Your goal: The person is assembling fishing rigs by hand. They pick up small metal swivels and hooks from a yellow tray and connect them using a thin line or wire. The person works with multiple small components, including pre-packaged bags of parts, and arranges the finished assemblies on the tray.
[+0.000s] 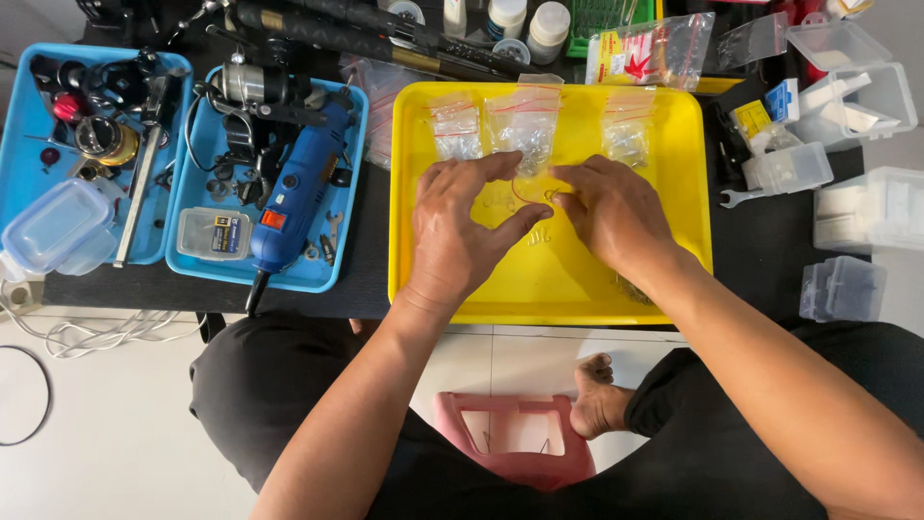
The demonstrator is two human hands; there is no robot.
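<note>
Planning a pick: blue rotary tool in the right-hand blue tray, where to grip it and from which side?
Grip the blue rotary tool around its thick mid-body, coming from above. It lies flat and diagonal in the blue tray, black nose at the near edge, so the fingers should close across its width. Its far end sits against the fishing reel and cables, leaving less room there.

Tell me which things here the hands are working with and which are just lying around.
In hand: left hand and right hand over the yellow tray, at a small zip bag, with three more zip bags beside.

Lying about: blue rotary tool, blue trays, clear boxes, wrench.
</note>
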